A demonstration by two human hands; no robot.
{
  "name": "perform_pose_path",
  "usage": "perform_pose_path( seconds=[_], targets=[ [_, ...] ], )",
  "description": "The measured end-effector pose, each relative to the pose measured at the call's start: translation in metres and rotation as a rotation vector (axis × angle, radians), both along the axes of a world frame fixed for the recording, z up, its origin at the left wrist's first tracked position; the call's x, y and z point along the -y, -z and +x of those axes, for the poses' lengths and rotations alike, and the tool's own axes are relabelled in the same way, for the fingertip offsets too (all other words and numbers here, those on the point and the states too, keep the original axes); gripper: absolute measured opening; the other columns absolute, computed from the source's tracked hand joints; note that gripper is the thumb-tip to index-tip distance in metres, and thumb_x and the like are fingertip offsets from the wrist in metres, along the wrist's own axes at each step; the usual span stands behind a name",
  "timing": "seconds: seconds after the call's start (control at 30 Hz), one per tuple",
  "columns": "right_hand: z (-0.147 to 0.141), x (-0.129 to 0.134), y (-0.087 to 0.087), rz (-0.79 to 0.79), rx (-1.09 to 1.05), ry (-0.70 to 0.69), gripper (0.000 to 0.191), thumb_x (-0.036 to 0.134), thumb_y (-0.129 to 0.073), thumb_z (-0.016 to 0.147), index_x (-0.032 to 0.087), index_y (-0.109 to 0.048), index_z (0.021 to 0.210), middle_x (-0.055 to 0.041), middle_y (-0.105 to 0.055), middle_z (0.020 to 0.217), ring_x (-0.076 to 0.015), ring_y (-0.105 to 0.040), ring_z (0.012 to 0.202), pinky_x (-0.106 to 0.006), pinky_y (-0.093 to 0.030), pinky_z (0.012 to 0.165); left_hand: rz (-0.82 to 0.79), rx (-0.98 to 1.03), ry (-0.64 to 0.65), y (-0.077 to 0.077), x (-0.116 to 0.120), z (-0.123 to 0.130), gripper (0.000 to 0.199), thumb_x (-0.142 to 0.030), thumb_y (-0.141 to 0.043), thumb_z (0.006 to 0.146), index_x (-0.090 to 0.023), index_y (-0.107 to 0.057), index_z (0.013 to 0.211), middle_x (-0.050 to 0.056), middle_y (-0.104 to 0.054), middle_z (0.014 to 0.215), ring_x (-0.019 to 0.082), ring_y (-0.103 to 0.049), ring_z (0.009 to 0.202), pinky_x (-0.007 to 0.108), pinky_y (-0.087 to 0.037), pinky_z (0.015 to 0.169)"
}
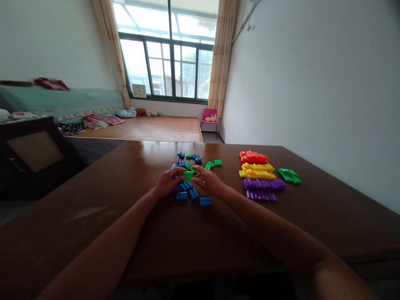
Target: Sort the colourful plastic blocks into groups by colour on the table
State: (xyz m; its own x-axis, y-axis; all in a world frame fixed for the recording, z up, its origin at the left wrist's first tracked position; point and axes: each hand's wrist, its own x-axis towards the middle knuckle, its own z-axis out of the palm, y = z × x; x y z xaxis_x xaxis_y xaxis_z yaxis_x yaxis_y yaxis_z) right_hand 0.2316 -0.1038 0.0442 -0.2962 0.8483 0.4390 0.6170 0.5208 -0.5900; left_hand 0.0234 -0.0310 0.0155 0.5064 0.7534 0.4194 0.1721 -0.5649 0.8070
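My left hand (168,182) and my right hand (208,181) meet over the middle of the brown table, with green blocks (188,176) gripped between their fingers. Blue blocks (186,186) lie just below the hands, and a blue piece (205,202) rests closer to me. Beyond the fingers is a loose cluster of blue, purple and green pieces, partly hidden by my hands. Green pieces (218,162) lie past my right hand. Further right, rows of red blocks (253,157), yellow blocks (258,174) and purple blocks (265,184) are lined up.
A green pile (290,176) sits to the right of the rows on the table (93,212). Behind the table are a low bed (150,128), a pink chair (209,116) and a window. A dark cabinet (34,154) stands at the left.
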Motion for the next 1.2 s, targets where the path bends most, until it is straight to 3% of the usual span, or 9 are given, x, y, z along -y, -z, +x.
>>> perform_pose_path(
  seconds=[0.13,0.23,0.4,0.53,0.63,0.73,0.97,1.1,1.2],
  targets=[
    [0.003,-0.013,0.005,-0.059,-0.094,0.001,0.023,0.037,-0.057,0.089,0.027,-0.063,0.109,-0.0025,-0.070,0.098,-0.0199,-0.065,0.089,-0.033,-0.050,0.080,-0.040,0.005,0.023,-0.004,0.005,0.002,0.050,-0.053,-0.067,0.077,-0.017,-0.065,0.112,0.010,-0.072,0.106,0.025,-0.068,0.095,0.038,-0.058,0.082],
    [0.050,-0.012,-0.002,-0.003,-0.206,0.108,0.024,0.041,-0.057,0.087,0.025,-0.064,0.104,-0.0031,-0.070,0.098,-0.0200,-0.066,0.091,-0.033,-0.051,0.082,-0.070,0.017,-0.093,-0.005,0.001,-0.003,0.053,-0.057,-0.062,0.080,-0.016,-0.065,0.113,0.011,-0.072,0.105,0.024,-0.069,0.089,0.038,-0.058,0.076],
    [0.225,0.019,0.001,0.260,-0.499,0.711,0.039,0.048,-0.058,0.080,0.017,-0.063,0.103,-0.0103,-0.070,0.099,-0.0212,-0.065,0.086,-0.038,-0.052,0.081,-0.040,0.033,-0.266,-0.005,-0.012,-0.014,0.052,-0.061,-0.057,0.080,-0.017,-0.067,0.105,0.008,-0.074,0.097,0.023,-0.070,0.084,0.032,-0.058,0.067],
    [0.374,0.077,0.042,0.416,-0.436,1.406,0.028,0.038,-0.056,0.077,0.016,-0.062,0.093,-0.0114,-0.069,0.093,-0.0214,-0.063,0.078,-0.043,-0.052,0.078,-0.021,0.007,-0.308,-0.006,-0.014,-0.013,0.051,-0.061,-0.057,0.078,-0.019,-0.069,0.103,0.007,-0.074,0.094,0.023,-0.070,0.084,0.031,-0.058,0.066],
    [0.434,0.108,0.074,0.327,-0.471,1.682,0.016,0.029,-0.058,0.073,0.017,-0.060,0.082,-0.0112,-0.067,0.083,-0.0221,-0.061,0.069,-0.044,-0.052,0.071,-0.013,-0.011,-0.320,-0.007,-0.014,-0.012,0.050,-0.062,-0.057,0.077,-0.019,-0.069,0.102,0.006,-0.074,0.094,0.024,-0.070,0.085,0.032,-0.059,0.068],
    [0.451,0.114,0.085,0.170,-0.366,1.730,0.010,0.026,-0.061,0.070,0.018,-0.060,0.076,-0.0100,-0.065,0.076,-0.0245,-0.062,0.072,-0.047,-0.051,0.075,-0.010,-0.021,-0.344,-0.007,-0.015,-0.016,0.050,-0.061,-0.056,0.078,-0.019,-0.068,0.103,0.007,-0.074,0.094,0.024,-0.070,0.086,0.033,-0.059,0.068],
    [0.440,0.103,0.072,-0.056,-0.181,1.575,0.024,0.039,-0.057,0.075,0.018,-0.070,0.079,-0.0133,-0.067,0.074,-0.0325,-0.065,0.085,-0.048,-0.049,0.079,0.044,-0.077,-0.455,-0.004,-0.027,-0.032,0.047,-0.057,-0.052,0.082,-0.020,-0.067,0.106,0.006,-0.075,0.097,0.024,-0.069,0.090,0.033,-0.058,0.076],
    [0.433,0.111,0.073,-0.009,-0.170,1.659,0.037,0.033,-0.043,0.084,0.015,-0.070,0.103,-0.0233,-0.068,0.098,-0.0389,-0.063,0.102,-0.055,-0.046,0.084,0.128,-0.163,-0.517,0.007,-0.038,-0.035,0.050,-0.056,-0.048,0.083,-0.018,-0.066,0.109,0.008,-0.073,0.104,0.025,-0.067,0.098,0.035,-0.054,0.087],
    [0.421,0.114,0.070,0.197,-0.150,1.663,0.038,0.031,-0.040,0.087,0.022,-0.067,0.112,-0.0211,-0.067,0.105,-0.0391,-0.061,0.107,-0.058,-0.045,0.089,0.132,-0.230,-0.458,0.017,-0.042,-0.033,0.053,-0.056,-0.041,0.086,-0.017,-0.066,0.111,0.010,-0.070,0.109,0.024,-0.066,0.099,0.036,-0.053,0.088]
  ],
)
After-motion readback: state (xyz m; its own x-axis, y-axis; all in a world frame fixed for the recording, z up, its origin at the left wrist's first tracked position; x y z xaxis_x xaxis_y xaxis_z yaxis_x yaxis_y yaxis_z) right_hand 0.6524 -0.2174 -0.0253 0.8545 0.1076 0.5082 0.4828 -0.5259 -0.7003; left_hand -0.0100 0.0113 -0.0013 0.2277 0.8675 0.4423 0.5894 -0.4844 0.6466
